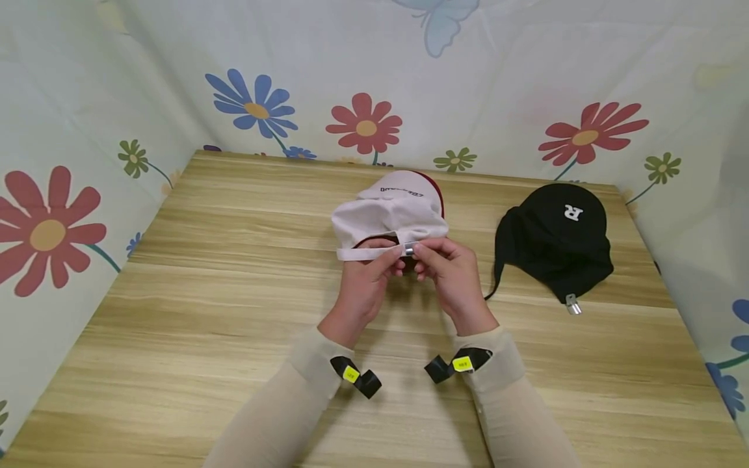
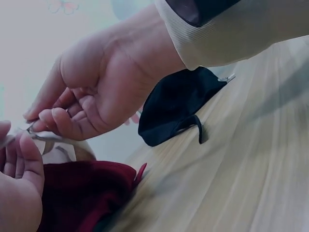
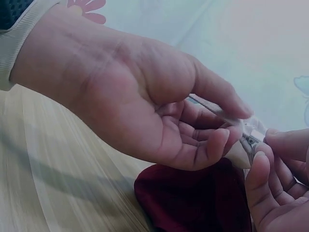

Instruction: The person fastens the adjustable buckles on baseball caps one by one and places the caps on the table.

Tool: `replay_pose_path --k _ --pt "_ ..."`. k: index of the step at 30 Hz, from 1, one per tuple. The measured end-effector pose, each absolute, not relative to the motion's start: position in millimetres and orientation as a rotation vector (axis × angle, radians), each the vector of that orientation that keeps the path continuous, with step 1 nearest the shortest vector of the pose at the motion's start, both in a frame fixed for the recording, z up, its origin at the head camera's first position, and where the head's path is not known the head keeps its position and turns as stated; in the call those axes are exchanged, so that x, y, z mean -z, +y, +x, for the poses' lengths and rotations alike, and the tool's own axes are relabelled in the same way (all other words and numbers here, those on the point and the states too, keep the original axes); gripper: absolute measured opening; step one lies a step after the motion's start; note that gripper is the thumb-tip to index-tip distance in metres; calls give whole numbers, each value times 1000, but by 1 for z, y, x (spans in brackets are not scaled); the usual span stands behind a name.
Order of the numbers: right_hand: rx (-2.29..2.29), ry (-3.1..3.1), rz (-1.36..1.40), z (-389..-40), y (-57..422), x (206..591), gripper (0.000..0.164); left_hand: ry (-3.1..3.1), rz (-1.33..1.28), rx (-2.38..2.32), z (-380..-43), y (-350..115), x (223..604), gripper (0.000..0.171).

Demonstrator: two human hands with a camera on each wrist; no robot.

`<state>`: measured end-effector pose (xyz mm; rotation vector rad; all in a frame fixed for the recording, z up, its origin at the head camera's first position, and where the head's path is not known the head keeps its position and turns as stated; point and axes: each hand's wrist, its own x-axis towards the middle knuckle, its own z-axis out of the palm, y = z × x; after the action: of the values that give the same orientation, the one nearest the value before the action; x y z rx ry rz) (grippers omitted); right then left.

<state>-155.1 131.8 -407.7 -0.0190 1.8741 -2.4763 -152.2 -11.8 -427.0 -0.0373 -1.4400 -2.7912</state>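
A pale pinkish-white cap (image 1: 392, 211) with a dark red edge lies in front of both hands, its back strap (image 1: 365, 254) towards me. My left hand (image 1: 365, 286) pinches the strap close to a small silver metal buckle (image 1: 409, 248). From the other side, my right hand (image 1: 459, 276) pinches the buckle between thumb and fingers. In the right wrist view, the buckle (image 3: 252, 137) sits between both hands' fingertips. Dark red fabric (image 3: 193, 193) of the cap shows below them. Fingers partly hide the strap around the buckle.
To the right lies a black cap (image 1: 556, 234) with a white letter R, its strap hanging loose and a metal buckle (image 1: 573, 304) at its near edge. Everything is on a wooden table (image 1: 205, 312). A flower-printed curtain (image 1: 316, 58) stands behind and at the sides.
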Motion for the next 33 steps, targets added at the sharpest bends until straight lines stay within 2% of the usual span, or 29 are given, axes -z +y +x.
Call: replay_pose_path --k 13,22,33 --pt "2487 1804 -18 -157 135 406 13 -1373 -81 2849 -152 -11 429 14" --pt "2514 1776 -19 -157 135 406 19 -1391 -59 2814 -154 -7 430 19" --pt "2528 1818 -69 -157 136 412 16 -1467 -33 2756 -156 -7 434 16"
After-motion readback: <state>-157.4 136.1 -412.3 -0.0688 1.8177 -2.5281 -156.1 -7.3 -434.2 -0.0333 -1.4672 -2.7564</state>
